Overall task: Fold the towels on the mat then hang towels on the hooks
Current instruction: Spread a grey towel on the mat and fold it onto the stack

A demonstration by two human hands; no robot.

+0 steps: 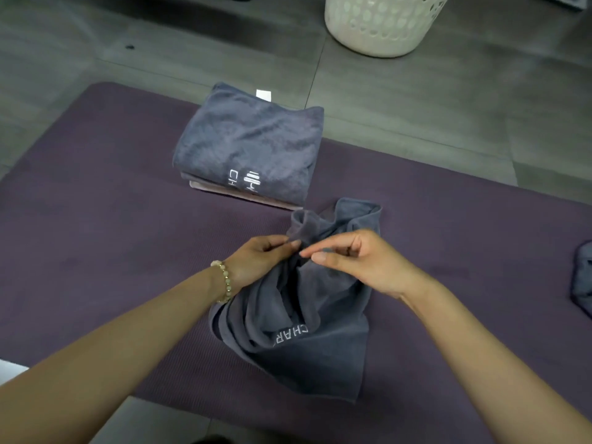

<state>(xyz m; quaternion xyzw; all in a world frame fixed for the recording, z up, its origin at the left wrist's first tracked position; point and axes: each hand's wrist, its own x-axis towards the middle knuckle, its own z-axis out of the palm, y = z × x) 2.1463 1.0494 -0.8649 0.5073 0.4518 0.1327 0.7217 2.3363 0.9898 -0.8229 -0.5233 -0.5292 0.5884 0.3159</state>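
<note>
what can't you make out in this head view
Head view only:
Hooks: none in frame.
Laundry basket: top cut off by the upper edge, contents unseen.
Towel at the right edge: mostly cut off, so whether it is folded is unclear.
Crumpled towel: only CHAR of its lettering shows, the rest is hidden by folds.
Folded stack: lower layers are covered by the top towel, so the count is unclear.

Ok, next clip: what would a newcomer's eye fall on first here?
The left hand and right hand meet mid-frame, pinching the upper folds of a crumpled grey towel with white lettering on the purple mat. Behind it sits a neat stack of folded towels, grey on top; a white perforated plastic basket stands on the floor beyond.
</note>
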